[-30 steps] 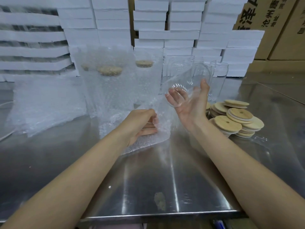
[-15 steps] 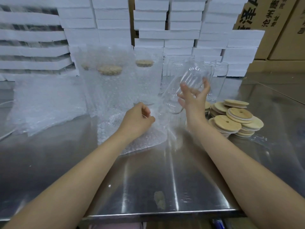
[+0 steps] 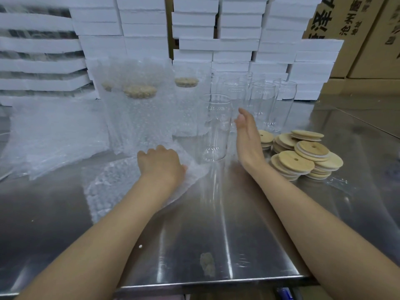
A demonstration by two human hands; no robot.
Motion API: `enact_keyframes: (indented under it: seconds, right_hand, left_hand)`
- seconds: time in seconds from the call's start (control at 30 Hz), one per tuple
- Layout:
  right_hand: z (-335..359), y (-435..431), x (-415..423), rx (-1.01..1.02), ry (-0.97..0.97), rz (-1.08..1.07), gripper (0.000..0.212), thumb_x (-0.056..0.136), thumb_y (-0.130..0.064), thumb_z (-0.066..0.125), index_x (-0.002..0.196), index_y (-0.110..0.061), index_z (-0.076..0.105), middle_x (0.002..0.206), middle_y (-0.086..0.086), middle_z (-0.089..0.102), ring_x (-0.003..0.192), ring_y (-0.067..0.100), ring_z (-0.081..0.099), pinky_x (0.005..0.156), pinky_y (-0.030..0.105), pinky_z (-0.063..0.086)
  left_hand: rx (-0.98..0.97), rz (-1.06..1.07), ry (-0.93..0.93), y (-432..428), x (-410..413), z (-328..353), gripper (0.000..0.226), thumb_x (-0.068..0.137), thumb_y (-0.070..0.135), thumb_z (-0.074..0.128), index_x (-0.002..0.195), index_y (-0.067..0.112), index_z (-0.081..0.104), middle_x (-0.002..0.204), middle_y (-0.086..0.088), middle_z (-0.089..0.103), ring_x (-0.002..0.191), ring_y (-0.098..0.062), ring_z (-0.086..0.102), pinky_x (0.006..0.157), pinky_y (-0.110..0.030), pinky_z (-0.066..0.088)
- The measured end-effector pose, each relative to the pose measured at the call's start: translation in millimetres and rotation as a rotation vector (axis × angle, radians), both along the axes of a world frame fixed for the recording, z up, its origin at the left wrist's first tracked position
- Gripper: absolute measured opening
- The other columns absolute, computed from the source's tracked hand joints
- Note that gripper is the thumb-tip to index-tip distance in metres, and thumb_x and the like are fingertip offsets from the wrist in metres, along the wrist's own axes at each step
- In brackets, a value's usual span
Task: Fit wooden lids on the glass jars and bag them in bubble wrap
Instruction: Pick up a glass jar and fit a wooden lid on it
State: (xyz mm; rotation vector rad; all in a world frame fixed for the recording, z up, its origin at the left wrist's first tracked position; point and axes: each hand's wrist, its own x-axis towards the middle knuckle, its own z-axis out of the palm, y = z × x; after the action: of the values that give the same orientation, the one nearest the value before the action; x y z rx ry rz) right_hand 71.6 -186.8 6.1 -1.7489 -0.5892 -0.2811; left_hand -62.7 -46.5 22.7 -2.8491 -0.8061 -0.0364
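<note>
A clear glass jar (image 3: pixel 214 128) stands upright and lidless on the steel table (image 3: pixel 216 234). My right hand (image 3: pixel 246 135) is just right of it, fingers straight, palm facing the jar and holding nothing. My left hand (image 3: pixel 161 163) lies knuckles up with curled fingers on a flat bubble wrap bag (image 3: pixel 121 185), gripping its near-right corner. A heap of round wooden lids (image 3: pixel 303 154) with centre holes sits right of my right hand. Several more bare jars (image 3: pixel 262 100) stand behind. Bagged jars with lids (image 3: pixel 140 109) stand upright at the back left.
A loose pile of bubble wrap bags (image 3: pixel 49 137) lies at the far left. Stacked white boxes (image 3: pixel 216 29) wall off the back, with cardboard cartons (image 3: pixel 357 29) at the right. The table's front edge (image 3: pixel 216 282) runs near the bottom.
My right hand tipped the jar upright, set it on the table and let go. My left hand dropped from the raised bag down onto the flat bag on the table.
</note>
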Motion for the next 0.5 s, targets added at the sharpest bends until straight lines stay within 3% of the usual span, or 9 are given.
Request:
enact_keyframes:
  seconds: [0.07, 0.13, 0.2, 0.3, 0.4, 0.5]
  right_hand:
    - [-1, -9, 10, -0.258, -0.124, -0.221, 0.044, 0.102, -0.017, 0.039, 0.145, -0.006, 0.037, 0.145, 0.013, 0.038, 0.133, 0.015, 0.036, 0.111, 0.014, 0.017]
    - [-5, -15, 18, -0.634, -0.065, -0.347, 0.053, 0.093, -0.008, 0.044, 0.145, -0.003, 0.034, 0.145, 0.022, 0.035, 0.139, 0.035, 0.027, 0.119, 0.04, 0.012]
    - [-7, -15, 18, -0.873, 0.013, -0.385, 0.056, 0.087, -0.008, 0.047, 0.141, -0.002, 0.036, 0.14, 0.022, 0.039, 0.136, 0.039, 0.028, 0.118, 0.05, 0.009]
    - [-6, -11, 14, -0.907, -0.036, -0.409, 0.054, 0.082, -0.007, 0.05, 0.135, -0.005, 0.042, 0.134, 0.017, 0.043, 0.128, 0.036, 0.033, 0.114, 0.05, 0.013]
    - [-5, -8, 12, -0.907, -0.079, -0.449, 0.033, 0.082, -0.009, 0.054, 0.115, -0.006, 0.054, 0.129, 0.016, 0.04, 0.12, 0.034, 0.033, 0.1, 0.043, 0.026]
    - [-9, -6, 12, -0.897, -0.043, -0.41, 0.028, 0.086, -0.012, 0.055, 0.113, -0.008, 0.059, 0.134, 0.019, 0.036, 0.122, 0.038, 0.033, 0.103, 0.046, 0.029]
  left_hand:
    - [0.018, 0.025, -0.014, 6, -1, 5, 0.039, 0.098, 0.041, 0.047, 0.128, 0.017, 0.051, 0.131, -0.007, 0.052, 0.124, -0.026, 0.047, 0.104, -0.037, 0.029]
    - [0.068, 0.058, -0.038, 8, -4, 9, 0.033, 0.095, 0.024, 0.05, 0.127, 0.017, 0.051, 0.13, -0.006, 0.053, 0.124, -0.025, 0.046, 0.104, -0.037, 0.028]
    - [0.124, 0.067, -0.059, 8, -7, 11, 0.035, 0.09, 0.012, 0.05, 0.125, 0.016, 0.052, 0.128, -0.007, 0.049, 0.123, -0.026, 0.043, 0.102, -0.036, 0.029]
    - [0.111, -0.029, -0.2, 3, -4, 8, 0.036, 0.086, 0.005, 0.05, 0.121, 0.011, 0.054, 0.124, -0.01, 0.046, 0.12, -0.028, 0.04, 0.096, -0.035, 0.031]
    - [-0.025, -0.236, -0.542, -4, 3, 4, 0.043, 0.086, 0.0, 0.047, 0.128, 0.007, 0.053, 0.126, -0.011, 0.046, 0.117, -0.029, 0.041, 0.091, -0.034, 0.031]
    - [-0.242, -0.486, -0.759, -14, 10, -5, 0.051, 0.093, 0.01, 0.049, 0.142, 0.002, 0.038, 0.138, -0.013, 0.04, 0.125, -0.028, 0.038, 0.104, -0.03, 0.031]
